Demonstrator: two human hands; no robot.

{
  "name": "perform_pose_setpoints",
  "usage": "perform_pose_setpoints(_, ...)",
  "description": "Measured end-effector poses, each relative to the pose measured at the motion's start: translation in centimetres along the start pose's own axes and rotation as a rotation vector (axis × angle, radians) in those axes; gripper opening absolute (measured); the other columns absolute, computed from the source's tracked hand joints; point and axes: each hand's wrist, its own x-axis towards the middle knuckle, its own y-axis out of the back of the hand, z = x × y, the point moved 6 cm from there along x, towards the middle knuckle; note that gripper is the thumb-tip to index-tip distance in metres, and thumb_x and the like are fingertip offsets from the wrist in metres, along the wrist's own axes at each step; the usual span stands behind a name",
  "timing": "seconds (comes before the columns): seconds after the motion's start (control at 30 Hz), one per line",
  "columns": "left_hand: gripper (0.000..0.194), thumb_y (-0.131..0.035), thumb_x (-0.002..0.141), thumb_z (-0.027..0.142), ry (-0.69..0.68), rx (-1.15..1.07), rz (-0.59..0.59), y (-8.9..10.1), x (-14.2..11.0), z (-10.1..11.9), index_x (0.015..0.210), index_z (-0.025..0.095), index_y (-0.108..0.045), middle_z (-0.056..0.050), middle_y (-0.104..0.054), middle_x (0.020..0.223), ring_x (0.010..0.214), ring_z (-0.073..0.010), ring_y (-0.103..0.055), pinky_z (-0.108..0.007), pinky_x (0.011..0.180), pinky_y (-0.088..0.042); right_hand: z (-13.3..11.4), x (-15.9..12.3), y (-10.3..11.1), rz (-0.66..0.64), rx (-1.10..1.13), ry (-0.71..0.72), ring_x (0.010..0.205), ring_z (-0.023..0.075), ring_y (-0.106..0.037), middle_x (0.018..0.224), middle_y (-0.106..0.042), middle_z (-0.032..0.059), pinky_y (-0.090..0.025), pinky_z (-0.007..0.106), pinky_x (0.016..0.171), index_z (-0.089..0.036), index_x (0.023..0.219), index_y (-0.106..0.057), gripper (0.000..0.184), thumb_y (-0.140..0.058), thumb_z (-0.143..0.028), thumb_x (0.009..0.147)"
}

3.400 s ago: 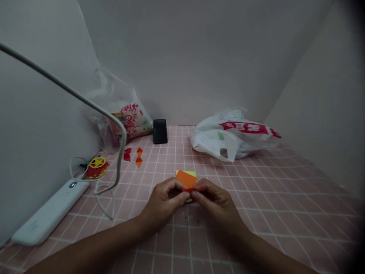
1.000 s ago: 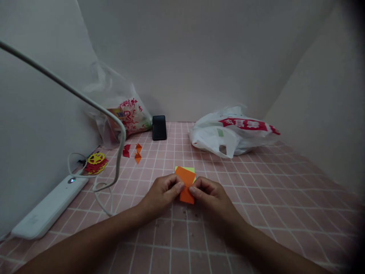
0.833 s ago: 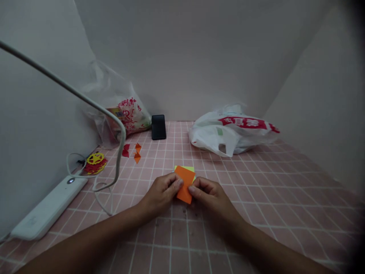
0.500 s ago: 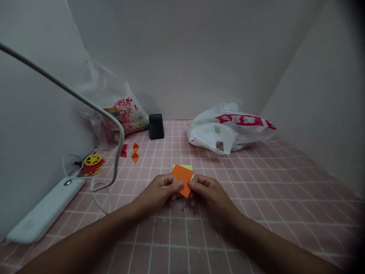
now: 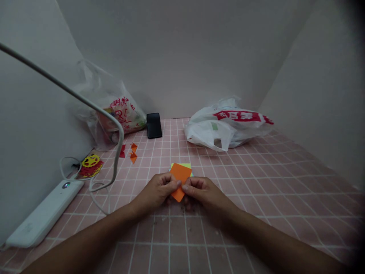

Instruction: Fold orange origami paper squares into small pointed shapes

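Both hands pinch one square of orange paper (image 5: 181,172) above the table. My left hand (image 5: 160,189) grips its left edge, thumb on top. On the paper's right side, my right hand (image 5: 203,191) has its thumb and fingers closed. Beneath and behind the orange sheet, the edge of a yellow-green paper (image 5: 187,165) shows, with a sliver of pale blue; the rest is covered. Farther back on the left lie small folded orange paper pieces (image 5: 134,156) and a red folded piece (image 5: 122,151).
A white power bank (image 5: 42,217) with cables lies at left, near yellow and red gear-shaped pieces (image 5: 90,161). A grey cable (image 5: 65,86) crosses the upper left. At the back are a clear bag (image 5: 114,114), a black phone (image 5: 154,125) and a white plastic bag (image 5: 228,123).
My right hand has shifted slightly left along the orange paper, bringing both thumbs closer together. The paper's lower corner has moved a little down and left. The view has shifted slightly.
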Motion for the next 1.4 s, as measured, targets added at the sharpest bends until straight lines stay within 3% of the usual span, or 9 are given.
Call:
perform_pose_setpoints(0.37,0.040,-0.048,0.093,0.052,-0.058,0.027,-0.006,0.0,-0.1,0.3,0.074,0.018,-0.053,0.004,-0.049,0.057,0.047,-0.0095,-0.043,-0.022,0.048,-0.032,-0.4,0.0,0.3,0.058,0.081,-0.034,0.042,0.0094,-0.052,0.053,-0.061,0.0001,-0.039,0.023,0.047,-0.014,0.064,-0.062,0.029,-0.073,-0.040,0.074)
perform_pose_setpoints(0.43,0.037,-0.046,0.095,0.051,-0.155,0.033,0.069,0.7,-0.1,0.8,0.078,0.019,-0.052,0.004,-0.051,0.061,0.050,-0.0105,-0.045,-0.022,0.050,-0.035,-0.6,0.0,0.7,0.101,0.182,-0.042,0.042,0.0093,-0.052,0.053,-0.061,-0.0008,-0.040,0.023,0.045,-0.014,0.068,-0.064,0.024,-0.073,-0.036,0.074)
perform_pose_setpoints(0.5,0.026,-0.062,0.088,0.045,-0.341,0.145,0.130,1.3,-0.3,1.9,0.093,0.020,-0.058,-0.001,-0.059,0.081,0.065,-0.0132,-0.054,-0.025,0.059,-0.044,-0.7,0.0,0.9,0.119,0.267,-0.053,0.042,0.0092,-0.052,0.053,-0.061,-0.0013,-0.040,0.023,0.045,-0.013,0.071,-0.066,0.020,-0.072,-0.032,0.073)
perform_pose_setpoints(0.57,0.040,-0.081,0.072,0.036,-0.540,0.343,0.122,1.1,-0.8,3.0,0.103,0.021,-0.063,-0.007,-0.062,0.105,0.081,-0.0176,-0.060,-0.029,0.069,-0.049,-0.8,0.0,0.9,0.108,0.294,-0.060,0.042,0.0092,-0.053,0.054,-0.061,-0.0012,-0.041,0.023,0.044,-0.013,0.073,-0.067,0.019,-0.072,-0.031,0.073)
perform_pose_setpoints(0.67,0.009,-0.066,0.087,0.022,-0.673,0.513,0.146,0.5,-1.6,3.9,0.095,0.021,-0.069,-0.008,-0.066,0.099,0.092,-0.0207,-0.063,-0.032,0.080,-0.049,-0.5,-0.1,0.3,0.044,0.266,-0.067,0.042,0.0088,-0.052,0.055,-0.060,-0.0013,-0.042,0.023,0.044,-0.013,0.072,-0.066,0.022,-0.071,-0.034,0.075)
perform_pose_setpoints(0.87,0.017,-0.064,0.087,0.027,-0.456,0.377,0.215,0.7,-1.5,3.4,0.072,0.017,-0.063,-0.002,-0.061,0.070,0.066,-0.0154,-0.055,-0.028,0.065,-0.043,-0.5,0.1,0.3,0.076,0.028,0.088,0.043,0.0090,-0.051,0.057,-0.057,-0.0030,-0.040,0.022,0.043,-0.018,0.077,-0.056,0.038,-0.061,-0.055,0.087)
perform_pose_setpoints(1.03,0.022,-0.065,0.081,0.033,-0.218,0.126,0.079,0.3,-0.5,1.5,0.070,0.016,-0.059,0.001,-0.055,0.067,0.062,-0.0121,-0.048,-0.024,0.060,-0.037,-1.5,0.0,0.2,0.097,-0.123,0.184,0.048,0.0083,-0.048,0.068,-0.059,-0.0040,-0.035,0.022,0.044,-0.021,0.086,-0.056,0.027,-0.075,-0.039,0.078)
perform_pose_setpoints(1.13,0.023,-0.067,0.079,0.035,-0.134,0.105,0.024,-0.4,-0.3,0.4,0.070,0.015,-0.058,0.002,-0.052,0.065,0.059,-0.0106,-0.043,-0.023,0.056,-0.033,-1.8,-0.2,0.3,0.131,-0.175,0.203,0.056,0.0101,-0.050,0.069,-0.060,-0.0016,-0.037,0.023,0.051,-0.019,0.077,-0.059,0.020,-0.074,-0.032,0.077)
perform_pose_setpoints(1.4,0.027,-0.070,0.077,0.039,-0.015,-0.067,-0.041,-1.1,-0.4,-0.7,0.074,0.016,-0.055,0.002,-0.057,0.060,0.051,-0.0089,-0.045,-0.022,0.052,-0.031,-1.8,-0.3,1.0,0.150,-0.216,0.160,0.050,0.0125,-0.051,0.057,-0.057,-0.0005,-0.038,0.026,0.049,-0.019,0.071,-0.059,0.029,-0.061,-0.044,0.087)
